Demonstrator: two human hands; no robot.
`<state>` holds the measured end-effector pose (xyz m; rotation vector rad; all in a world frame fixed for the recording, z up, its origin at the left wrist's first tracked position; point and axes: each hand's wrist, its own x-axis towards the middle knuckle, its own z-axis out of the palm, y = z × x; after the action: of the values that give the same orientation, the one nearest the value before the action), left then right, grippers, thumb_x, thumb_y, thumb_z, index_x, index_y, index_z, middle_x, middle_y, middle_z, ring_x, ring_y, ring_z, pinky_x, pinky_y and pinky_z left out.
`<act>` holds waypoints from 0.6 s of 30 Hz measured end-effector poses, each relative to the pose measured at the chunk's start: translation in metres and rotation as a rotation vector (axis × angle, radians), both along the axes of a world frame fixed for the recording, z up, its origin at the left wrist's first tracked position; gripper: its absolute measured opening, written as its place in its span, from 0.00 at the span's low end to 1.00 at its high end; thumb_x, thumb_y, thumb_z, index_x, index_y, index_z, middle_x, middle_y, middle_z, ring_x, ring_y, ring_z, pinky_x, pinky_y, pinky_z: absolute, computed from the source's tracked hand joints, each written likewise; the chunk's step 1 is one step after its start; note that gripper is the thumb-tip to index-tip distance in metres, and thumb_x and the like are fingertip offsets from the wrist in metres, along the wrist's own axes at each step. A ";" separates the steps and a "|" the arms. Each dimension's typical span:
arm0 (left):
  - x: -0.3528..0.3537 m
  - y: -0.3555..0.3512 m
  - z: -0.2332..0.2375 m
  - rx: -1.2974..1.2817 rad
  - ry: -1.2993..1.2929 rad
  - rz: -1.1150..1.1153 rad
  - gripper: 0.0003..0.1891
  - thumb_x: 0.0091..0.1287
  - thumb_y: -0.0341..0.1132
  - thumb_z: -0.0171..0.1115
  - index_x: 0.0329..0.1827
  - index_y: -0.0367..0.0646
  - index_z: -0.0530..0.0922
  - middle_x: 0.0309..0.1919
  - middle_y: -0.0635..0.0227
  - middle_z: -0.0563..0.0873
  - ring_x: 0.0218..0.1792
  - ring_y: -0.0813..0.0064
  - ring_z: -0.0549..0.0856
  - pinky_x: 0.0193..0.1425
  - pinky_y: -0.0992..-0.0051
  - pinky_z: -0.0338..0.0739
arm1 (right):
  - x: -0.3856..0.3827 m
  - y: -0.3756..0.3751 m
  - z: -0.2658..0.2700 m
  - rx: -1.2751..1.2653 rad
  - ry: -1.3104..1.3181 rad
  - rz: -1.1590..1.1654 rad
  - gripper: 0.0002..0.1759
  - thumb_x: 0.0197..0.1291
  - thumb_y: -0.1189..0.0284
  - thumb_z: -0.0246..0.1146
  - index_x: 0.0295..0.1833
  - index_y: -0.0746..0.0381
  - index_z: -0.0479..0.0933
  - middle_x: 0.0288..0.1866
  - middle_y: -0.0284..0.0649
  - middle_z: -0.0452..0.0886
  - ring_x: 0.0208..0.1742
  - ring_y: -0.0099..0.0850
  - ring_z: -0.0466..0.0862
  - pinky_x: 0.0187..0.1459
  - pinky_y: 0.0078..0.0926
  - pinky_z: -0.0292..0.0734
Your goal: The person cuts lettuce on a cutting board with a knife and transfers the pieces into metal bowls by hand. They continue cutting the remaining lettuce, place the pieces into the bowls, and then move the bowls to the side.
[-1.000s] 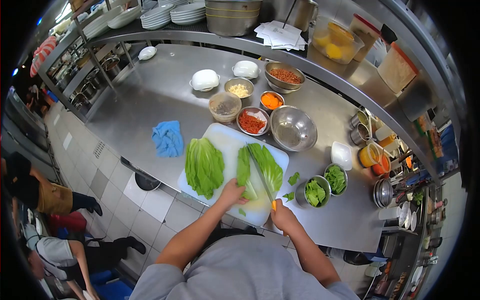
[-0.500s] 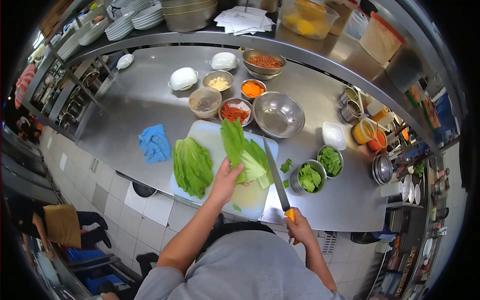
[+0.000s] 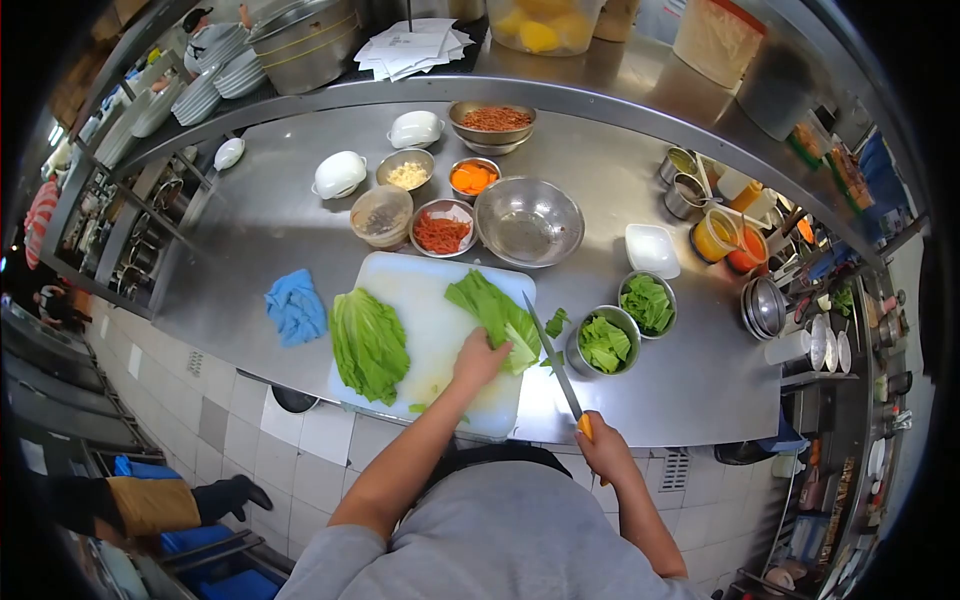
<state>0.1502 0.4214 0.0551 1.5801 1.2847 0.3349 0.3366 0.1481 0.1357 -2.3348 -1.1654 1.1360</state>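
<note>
In the head view, my left hand (image 3: 480, 358) is closed on the pale stem end of some lettuce leaves (image 3: 483, 298) lying on the right half of a white cutting board (image 3: 425, 290). My right hand (image 3: 606, 450) grips the yellow handle of a long knife (image 3: 556, 362). Its blade points up and away, just right of the leaves. A larger bunch of lettuce (image 3: 368, 345) rests on the board's left side. Cut green pieces fill two metal containers, one nearer (image 3: 606, 345) and one farther (image 3: 648, 304), to the right.
Behind the board stand an empty metal bowl (image 3: 529, 222), a bowl of red shreds (image 3: 443, 229) and a bowl of orange slices (image 3: 474, 177). A blue cloth (image 3: 296, 308) lies left. A steel shelf (image 3: 500, 92) spans the back. At lower left is another person's leg (image 3: 228, 497).
My left hand has brought the lettuce leaves down from above the board and laid them flat on it. The knife stays in my right hand. The whole view has shifted somewhat.
</note>
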 end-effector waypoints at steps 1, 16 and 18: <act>0.007 -0.001 0.000 0.329 0.193 -0.078 0.33 0.73 0.40 0.76 0.72 0.34 0.69 0.55 0.44 0.90 0.52 0.47 0.93 0.56 0.55 0.90 | 0.000 -0.003 0.000 0.029 -0.042 0.044 0.22 0.80 0.61 0.62 0.70 0.60 0.71 0.49 0.62 0.90 0.51 0.65 0.90 0.51 0.58 0.85; -0.126 0.070 0.040 -0.061 0.004 -0.318 0.40 0.67 0.28 0.74 0.84 0.43 0.71 0.68 0.51 0.86 0.65 0.56 0.87 0.71 0.61 0.82 | 0.000 -0.018 0.012 0.096 0.113 -0.009 0.24 0.80 0.61 0.65 0.73 0.60 0.73 0.46 0.57 0.91 0.42 0.54 0.93 0.46 0.48 0.87; -0.138 0.068 0.033 0.072 0.176 -0.349 0.40 0.65 0.29 0.74 0.83 0.45 0.72 0.69 0.49 0.85 0.65 0.50 0.87 0.70 0.57 0.83 | -0.005 -0.014 0.000 0.172 0.058 0.085 0.25 0.79 0.61 0.66 0.74 0.60 0.73 0.50 0.59 0.91 0.48 0.58 0.92 0.50 0.51 0.87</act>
<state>0.0126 0.4896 0.0884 1.8909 1.1089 0.0230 0.3319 0.1343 0.1361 -2.1285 -1.2981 1.0783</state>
